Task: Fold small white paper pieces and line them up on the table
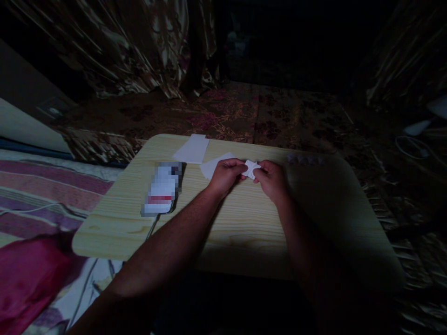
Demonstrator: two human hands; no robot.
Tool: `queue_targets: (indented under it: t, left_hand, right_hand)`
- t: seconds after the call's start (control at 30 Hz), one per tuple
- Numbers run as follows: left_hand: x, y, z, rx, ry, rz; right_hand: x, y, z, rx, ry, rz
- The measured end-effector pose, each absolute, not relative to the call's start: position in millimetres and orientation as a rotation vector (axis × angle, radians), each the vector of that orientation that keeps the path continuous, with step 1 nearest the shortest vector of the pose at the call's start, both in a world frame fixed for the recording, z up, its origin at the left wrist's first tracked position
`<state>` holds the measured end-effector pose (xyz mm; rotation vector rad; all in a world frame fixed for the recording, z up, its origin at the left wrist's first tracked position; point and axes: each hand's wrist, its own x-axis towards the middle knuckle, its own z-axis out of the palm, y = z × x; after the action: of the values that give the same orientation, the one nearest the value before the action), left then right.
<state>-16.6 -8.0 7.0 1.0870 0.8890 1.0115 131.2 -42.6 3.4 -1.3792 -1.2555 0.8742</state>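
Observation:
A small piece of folded white paper (251,169) is held between my two hands, above the far middle of the wooden table. My left hand (226,177) pinches its left side between thumb and fingers. Closed on the opposite side is my right hand (271,179), its thumb pressed on the paper's edge. Some loose white sheets (209,168) lie just beyond my left hand and are partly hidden by it. Farther back to the left rests another stack of white paper (193,148).
The pale wooden table (244,223) has rounded corners. A phone-like object (162,188), blurred out, lies on its left side with a cable. Several small folded pieces (304,159) sit in shadow at the far right. A striped bed cover (63,186) is on the left.

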Motion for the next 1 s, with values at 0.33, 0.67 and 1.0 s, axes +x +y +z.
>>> queue_targets:
  t: [0.33, 0.67, 1.0]
  left_hand:
    - [-15.9, -9.6, 5.6, 1.170, 0.900, 1.024]
    - [-15.5, -8.7, 7.3, 1.188, 0.941, 1.046]
    - [-15.5, -9.9, 7.9, 1.173, 0.928, 1.052]
  right_hand:
    - [129.8, -41.5, 1.7, -1.382, -1.271, 0.879]
    - [128.9, -41.2, -1.9, -1.369, -1.286, 0.878]
    - [128.6, -40.7, -2.1, -1.386, -1.286, 0.886]
